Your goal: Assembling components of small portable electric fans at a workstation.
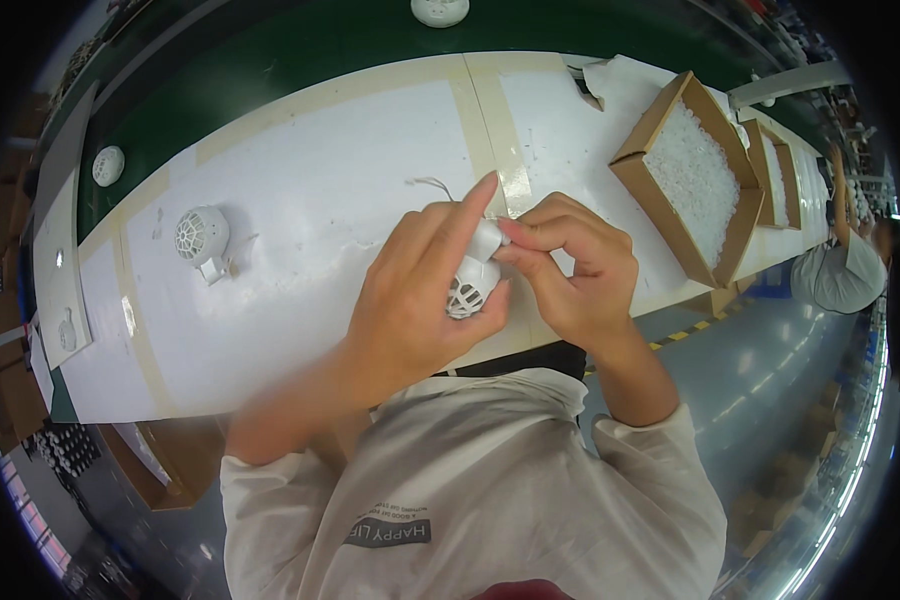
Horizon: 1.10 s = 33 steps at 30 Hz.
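My left hand [410,275] is wrapped round a small white fan-like unit [467,290] with a round slotted grille, holding it tilted above the near side of the white worktop. Thumb and forefinger of my right hand [580,270] are pinched together at the unit's smooth white neck. Whatever sits between those fingertips is too small and too covered to make out. Thin wires [430,183] stick out beyond my left knuckles. Further left, a similar white grilled unit [200,235] lies on the worktop with its short neck toward me.
A cardboard box [625,172] of small clear pieces stands on the right of the white worktop [300,160], with another box [757,150] beyond it. White units [108,166] rest on the green surface behind. At far right is another person [842,270].
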### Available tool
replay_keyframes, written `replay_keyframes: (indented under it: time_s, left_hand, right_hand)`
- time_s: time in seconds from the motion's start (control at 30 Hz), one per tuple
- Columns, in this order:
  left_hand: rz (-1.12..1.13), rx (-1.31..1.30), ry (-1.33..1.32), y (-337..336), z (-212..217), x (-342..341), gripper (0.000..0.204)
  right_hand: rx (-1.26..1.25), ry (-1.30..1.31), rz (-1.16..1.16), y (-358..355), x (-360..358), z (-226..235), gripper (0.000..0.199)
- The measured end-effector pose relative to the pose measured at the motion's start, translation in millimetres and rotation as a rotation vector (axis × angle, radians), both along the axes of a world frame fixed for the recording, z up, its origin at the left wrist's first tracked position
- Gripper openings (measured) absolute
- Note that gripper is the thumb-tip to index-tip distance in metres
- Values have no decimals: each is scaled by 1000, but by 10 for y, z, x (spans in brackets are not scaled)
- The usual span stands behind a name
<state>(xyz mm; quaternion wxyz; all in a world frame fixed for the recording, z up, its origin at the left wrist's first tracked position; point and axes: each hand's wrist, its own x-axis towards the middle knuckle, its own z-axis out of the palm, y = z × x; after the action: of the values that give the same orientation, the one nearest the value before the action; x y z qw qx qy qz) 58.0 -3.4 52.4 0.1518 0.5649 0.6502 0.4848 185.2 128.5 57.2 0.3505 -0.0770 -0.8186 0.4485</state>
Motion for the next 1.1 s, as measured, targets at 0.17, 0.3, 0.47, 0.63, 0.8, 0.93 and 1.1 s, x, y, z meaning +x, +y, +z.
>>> replay_keyframes:
  time_s: [0.17,0.3,0.47,0.63,0.8,0.93,1.1]
  left_hand:
    - [8,32,109,0,-3,6,77]
    - [-58,-45,-158,-6,-106,-126,79]
    - [-30,14,-671,83,-93,-383,99]
    - [-6,-131,-1138,124,-54,-550,109]
    - [32,13,-1301,137,-140,-557,94]
    - [-85,72,-1515,142,-239,-704,86]
    - [-274,12,-1542,61,-277,-738,77]
  right_hand:
    - [108,-23,-2,49,15,-22,24]
    - [178,-100,-38,196,45,219,28]
    - [264,-645,-781,1548,857,166,27]
    - [278,-988,-626,1586,872,-74,19]
    - [154,-812,-787,1504,894,12,14]
    - [171,-887,-747,1467,884,76,12]
    - [187,-898,-643,1501,777,-19,15]
